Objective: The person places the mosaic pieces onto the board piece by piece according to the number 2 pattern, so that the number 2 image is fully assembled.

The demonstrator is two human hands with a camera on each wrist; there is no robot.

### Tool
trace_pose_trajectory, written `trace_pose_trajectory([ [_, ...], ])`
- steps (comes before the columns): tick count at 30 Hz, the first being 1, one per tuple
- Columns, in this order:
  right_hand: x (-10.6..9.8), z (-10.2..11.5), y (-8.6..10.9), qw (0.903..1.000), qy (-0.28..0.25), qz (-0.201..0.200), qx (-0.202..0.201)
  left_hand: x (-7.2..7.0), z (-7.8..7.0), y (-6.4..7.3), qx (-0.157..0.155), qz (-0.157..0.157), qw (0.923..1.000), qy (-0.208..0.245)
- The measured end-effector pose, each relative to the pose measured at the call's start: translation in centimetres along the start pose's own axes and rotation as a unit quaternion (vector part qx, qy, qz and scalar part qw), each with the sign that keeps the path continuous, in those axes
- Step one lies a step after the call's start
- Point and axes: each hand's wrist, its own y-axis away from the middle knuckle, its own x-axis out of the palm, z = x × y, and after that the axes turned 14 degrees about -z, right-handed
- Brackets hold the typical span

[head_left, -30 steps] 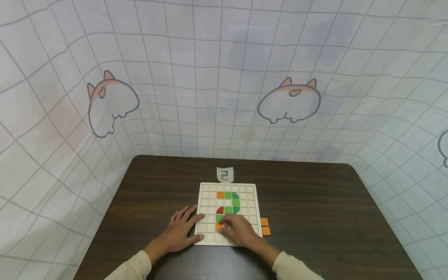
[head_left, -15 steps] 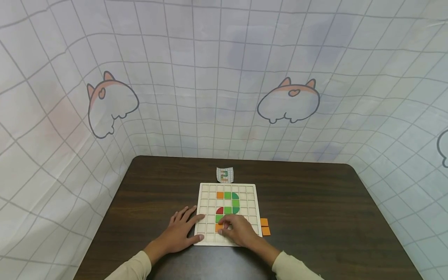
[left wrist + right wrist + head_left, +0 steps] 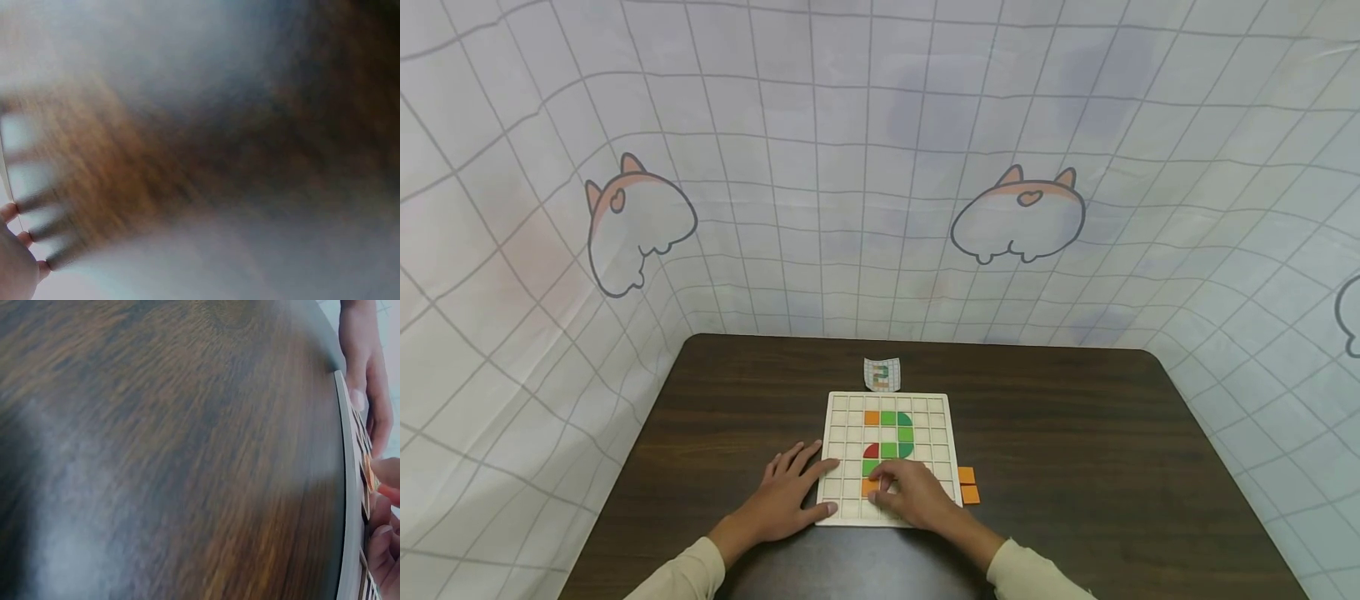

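Note:
A cream grid board [image 3: 925,492] lies on the dark wooden table, with square and rounded tiles set in its cells. Green tiles [image 3: 889,418], darker green rounded tiles [image 3: 906,451], a red rounded tile [image 3: 872,451] and an orange tile at the top left make a curved shape. My right hand [image 3: 913,493] bends over the lower board, thumb and index finger at opposite edges of an orange tile [image 3: 867,488]; the other fingers curl in. My left hand [image 3: 786,496] rests with spread fingers along the board's left edge, thumb and index finger over its rim.
Two orange square tiles [image 3: 970,494] lie just right of the board. Behind it sits a small printed card [image 3: 882,375] with a coloured tile pattern. A white gridded curtain [image 3: 820,217] surrounds the table. The left wrist view is mostly blurred.

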Motion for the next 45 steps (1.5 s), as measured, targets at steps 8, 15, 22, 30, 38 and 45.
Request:
trace_pose_trajectory([
  [8,-2.3,-1.4,0.7,0.9997,-0.023,0.000,-0.003,0.0,-0.1,0.0,-0.001,0.002,1.0000,-0.001],
  [15,-5.6,-3.3,1.7,0.9988,-0.040,-0.019,0.020,-0.1,-0.1,0.0,-0.003,0.004,1.0000,0.003],
  [22,-8.4,-5.7,2.9,0.9976,-0.007,-0.056,0.039,-0.2,-0.2,0.0,-0.001,0.002,1.0000,-0.002],
  [30,-9.8,-7.5,4.1,0.9976,0.033,-0.045,0.042,-0.4,-0.5,0.0,0.002,0.000,1.0000,0.000],
  [38,-10.2,-8.1,4.9,0.9976,0.045,-0.039,0.036,-0.4,-0.5,0.1,-0.003,0.003,1.0000,0.003],
  [45,-10.6,-8.4,5.2,0.9975,0.049,-0.023,0.044,-0.5,-0.5,0.0,-0.002,0.002,1.0000,0.006],
])
